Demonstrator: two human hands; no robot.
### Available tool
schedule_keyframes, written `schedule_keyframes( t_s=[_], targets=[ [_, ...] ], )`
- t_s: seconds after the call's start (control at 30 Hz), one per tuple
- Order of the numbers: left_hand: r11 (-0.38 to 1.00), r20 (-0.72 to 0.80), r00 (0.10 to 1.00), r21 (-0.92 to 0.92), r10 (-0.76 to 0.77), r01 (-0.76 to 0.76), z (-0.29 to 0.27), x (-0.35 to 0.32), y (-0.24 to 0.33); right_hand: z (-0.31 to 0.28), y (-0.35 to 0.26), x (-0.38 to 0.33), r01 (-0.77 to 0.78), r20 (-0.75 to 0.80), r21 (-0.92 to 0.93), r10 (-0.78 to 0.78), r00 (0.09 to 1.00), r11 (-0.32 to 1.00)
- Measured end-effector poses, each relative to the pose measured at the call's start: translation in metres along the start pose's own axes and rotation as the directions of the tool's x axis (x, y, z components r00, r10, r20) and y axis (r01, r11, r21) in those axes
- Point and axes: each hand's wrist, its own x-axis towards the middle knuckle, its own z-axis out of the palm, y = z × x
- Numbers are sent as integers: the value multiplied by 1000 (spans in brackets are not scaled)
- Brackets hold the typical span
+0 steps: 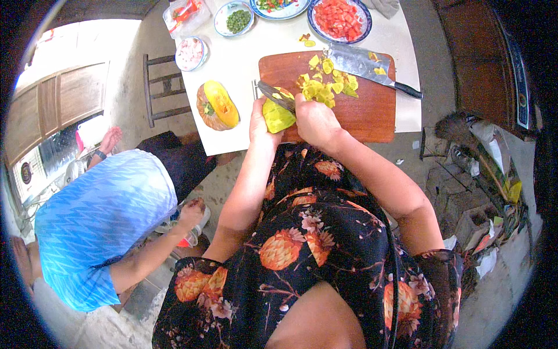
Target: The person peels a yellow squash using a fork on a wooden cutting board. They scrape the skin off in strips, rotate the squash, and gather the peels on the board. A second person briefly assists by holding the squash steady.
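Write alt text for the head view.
The left hand holds a yellow chunk at the edge of a board; the right hand has what looks like a knife against it. Slices and a cleaver lie there; cut squash sits left, a plate of red chunks beyond. Another person is far left.

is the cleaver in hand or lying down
Lying down: the cleaver rests on the board, handle overhanging; left hand and right hand are both away from it.

A brown chopping board [366,116], cut pumpkin [215,106], bowl [205,52] and three plates [220,20] share that white table [243,61]. A plastic container [189,17] (something red inside) sits far left.
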Motion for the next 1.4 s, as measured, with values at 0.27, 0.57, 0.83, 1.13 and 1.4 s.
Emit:
schedule_keyframes(
  t_s=[0.27,0.57,0.83,1.13,1.4],
  targets=[
    [995,-16,999,91,-37,38,4,13,10,-5,6,18,15,11,-19,-15,1000,1000],
    [987,0,998,148,60,-60,0,3,1,28,29,33,-58,19,-12,58,998,998],
    [983,-10,996,167,84,-81,-12,4,-6,4,22,-15,-22,45,-55,24,999,998],
    [995,9,1000,102,15,-16,-16,1,-7,-18,6,-27,31,99,-73,-24,995,997],
    [973,115,987,191,113,-133,-18,0,-11,20,40,7,-26,25,-39,27,999,999]
  ],
)
